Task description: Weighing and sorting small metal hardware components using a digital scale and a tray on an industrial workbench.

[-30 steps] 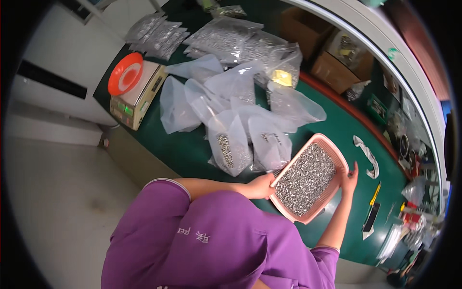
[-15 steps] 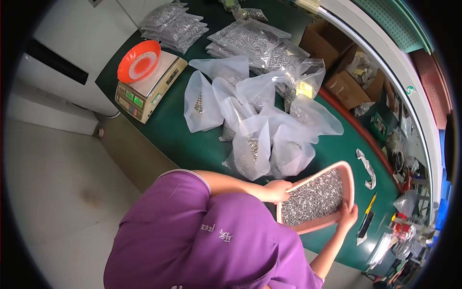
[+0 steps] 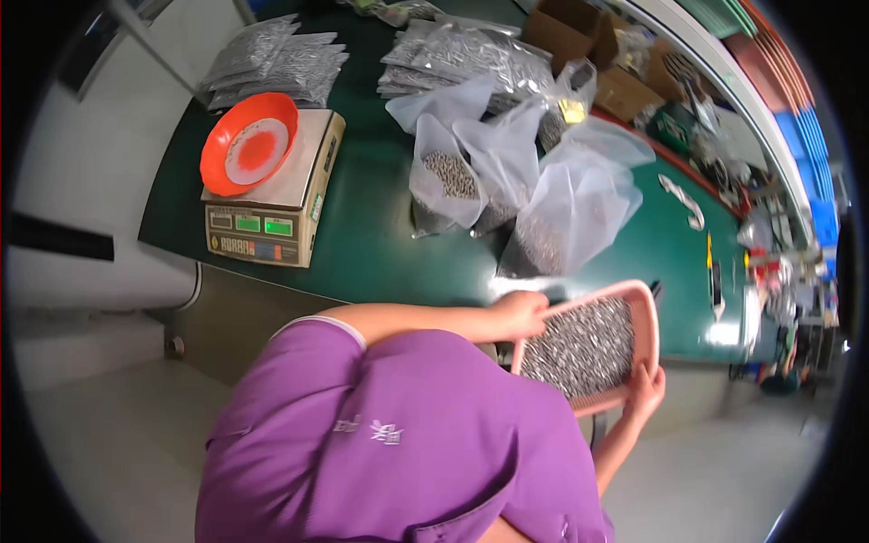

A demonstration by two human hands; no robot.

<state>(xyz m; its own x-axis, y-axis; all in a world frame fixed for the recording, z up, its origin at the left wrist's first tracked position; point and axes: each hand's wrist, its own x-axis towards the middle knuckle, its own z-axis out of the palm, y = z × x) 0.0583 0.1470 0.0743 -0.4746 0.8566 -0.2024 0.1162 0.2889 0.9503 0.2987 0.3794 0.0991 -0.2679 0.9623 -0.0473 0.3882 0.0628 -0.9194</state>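
Both my hands hold a pink plastic basket (image 3: pixel 644 317) filled with small shiny metal pins (image 3: pixel 584 344). My left hand (image 3: pixel 522 315) grips its left rim, fingers closed round the edge. At the lower right side, my right hand (image 3: pixel 644 389) holds the basket's wall from outside, thumb over the rim. The basket is at the front edge of the green table, slightly tilted. Beyond it stand several open translucent plastic bags (image 3: pixel 579 210) with metal pieces inside. One bag (image 3: pixel 448 174) shows its pins through the open mouth.
A weighing scale (image 3: pixel 258 237) with an orange-red bowl (image 3: pixel 210 152) on it stands at the left. Flat filled bags (image 3: pixel 303 68) are stacked behind it, more (image 3: pixel 466 54) at the back middle. Cardboard boxes (image 3: pixel 566 34) are at the back right. A yellow-handled tool (image 3: pixel 710 252) lies at the right.
My view has turned, so the table and scale sit differently in it. The basket, held in both hands, has come back toward the table's front edge, away from the bags.
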